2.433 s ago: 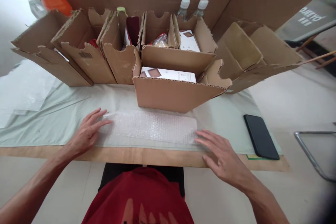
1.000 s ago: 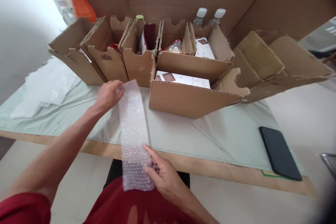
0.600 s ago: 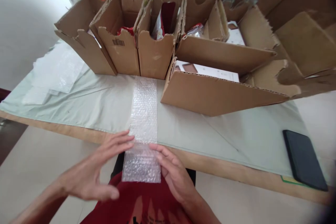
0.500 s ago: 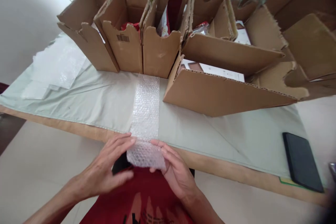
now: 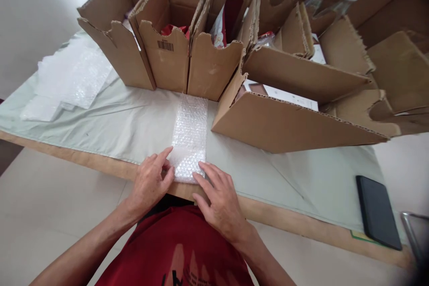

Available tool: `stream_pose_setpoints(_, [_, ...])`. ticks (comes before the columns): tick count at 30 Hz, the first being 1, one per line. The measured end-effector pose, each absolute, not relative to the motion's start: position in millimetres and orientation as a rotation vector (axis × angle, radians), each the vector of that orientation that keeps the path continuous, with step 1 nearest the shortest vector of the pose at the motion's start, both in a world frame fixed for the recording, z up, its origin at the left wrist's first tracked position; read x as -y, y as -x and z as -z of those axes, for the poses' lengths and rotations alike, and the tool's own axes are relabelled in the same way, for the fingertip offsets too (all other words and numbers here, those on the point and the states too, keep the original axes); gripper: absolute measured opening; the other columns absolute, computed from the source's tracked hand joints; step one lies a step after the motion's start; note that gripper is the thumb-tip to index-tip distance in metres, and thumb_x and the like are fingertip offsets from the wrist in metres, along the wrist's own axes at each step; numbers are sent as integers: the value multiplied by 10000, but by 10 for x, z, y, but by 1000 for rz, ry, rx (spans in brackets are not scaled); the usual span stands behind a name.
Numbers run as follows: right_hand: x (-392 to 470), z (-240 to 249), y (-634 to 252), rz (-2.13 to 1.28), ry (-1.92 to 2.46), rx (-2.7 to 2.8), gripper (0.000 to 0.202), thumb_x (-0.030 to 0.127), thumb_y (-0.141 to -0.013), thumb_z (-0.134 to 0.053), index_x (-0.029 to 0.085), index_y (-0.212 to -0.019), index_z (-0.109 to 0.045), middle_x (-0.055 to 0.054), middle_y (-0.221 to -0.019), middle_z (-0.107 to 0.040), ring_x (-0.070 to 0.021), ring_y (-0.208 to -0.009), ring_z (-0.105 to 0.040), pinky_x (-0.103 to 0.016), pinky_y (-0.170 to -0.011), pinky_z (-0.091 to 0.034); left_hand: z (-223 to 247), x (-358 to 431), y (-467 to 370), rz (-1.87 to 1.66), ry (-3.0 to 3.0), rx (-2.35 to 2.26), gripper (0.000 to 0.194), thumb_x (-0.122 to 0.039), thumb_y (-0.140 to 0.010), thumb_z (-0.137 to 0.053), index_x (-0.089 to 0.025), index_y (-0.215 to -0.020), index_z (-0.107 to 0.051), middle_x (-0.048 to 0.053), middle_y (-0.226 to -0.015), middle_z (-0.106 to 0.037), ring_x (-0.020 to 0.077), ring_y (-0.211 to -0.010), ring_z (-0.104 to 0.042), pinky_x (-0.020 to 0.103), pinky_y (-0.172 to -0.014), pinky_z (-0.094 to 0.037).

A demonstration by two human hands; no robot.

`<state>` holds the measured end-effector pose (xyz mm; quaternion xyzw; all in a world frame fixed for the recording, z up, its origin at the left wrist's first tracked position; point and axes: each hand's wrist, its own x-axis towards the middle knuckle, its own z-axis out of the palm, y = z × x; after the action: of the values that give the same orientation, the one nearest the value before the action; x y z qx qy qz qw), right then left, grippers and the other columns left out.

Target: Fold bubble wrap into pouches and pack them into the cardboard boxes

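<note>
A strip of bubble wrap (image 5: 190,120) lies flat on the cloth-covered table, its near end folded over at the table's front edge. My left hand (image 5: 152,178) rests at the left side of the fold, index finger stretched along it and the other fingers partly curled. On the right side, my right hand (image 5: 217,194) has its fingers spread, with the fingertips on the folded part. Neither hand grips the wrap firmly; both touch its lower edges.
Cardboard boxes (image 5: 167,62) with packets inside line the back of the table. A wider carton (image 5: 298,123) holding a white box stands at right. More bubble wrap sheets (image 5: 73,71) lie at left. A black phone (image 5: 378,212) sits near the right edge.
The near end of the bubble wrap, held up off the table edge before, now lies folded onto the strip. Both hands have moved forward onto it, and the right hand has let go.
</note>
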<state>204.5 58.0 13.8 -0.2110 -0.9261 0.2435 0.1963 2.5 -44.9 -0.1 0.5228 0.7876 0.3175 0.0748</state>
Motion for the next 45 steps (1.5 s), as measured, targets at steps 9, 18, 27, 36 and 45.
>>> stream_pose_setpoints(9, [-649,-143,-1931,-667,523,2610,310,79,-1010,-500,220,-1213,-686,-84,-1235,-754,-237,-1166,-660,-423,-958,-499,-205,638,-15,-963,-1966,-2157,457,-283,-926,-674,-216,-1361,-553,144,-1277,-664,300,-1162,-625,448,-970,-502])
stream_pose_setpoints(18, [-700,-174,-1905,-583,608,2368,240,125,-999,-575,205,-1211,-655,-97,-1156,-740,-225,-1047,-669,-393,-894,-517,9,428,22,-1028,-1810,-2238,205,-217,-996,-584,-162,-1180,-655,27,-824,-710,183,-753,-636,322,-730,-512])
stream_pose_setpoints(27, [-809,-164,-1735,-488,478,2599,206,114,-996,-563,184,-1150,-681,-78,-1113,-769,-244,-1040,-667,-408,-902,-455,-82,418,95,-1111,-1885,-2264,286,-274,-972,-649,-148,-1229,-635,146,-1171,-673,263,-1077,-648,412,-938,-522])
stream_pose_setpoints(36, [-837,-224,-1797,-566,583,2543,244,253,-1038,-549,168,-1240,-655,-131,-1236,-730,-263,-1105,-647,-422,-930,-474,-63,368,141,-996,-1873,-2291,227,-200,-1003,-577,-153,-1219,-627,56,-913,-720,212,-829,-639,368,-787,-495])
stream_pose_setpoints(45, [-864,-185,-1741,-618,503,2599,230,156,-1010,-570,199,-1220,-653,-63,-1120,-776,-229,-1005,-674,-411,-915,-451,-63,460,151,-1077,-1965,-2101,344,-299,-973,-656,-181,-1290,-594,121,-1166,-695,272,-1131,-624,436,-986,-485])
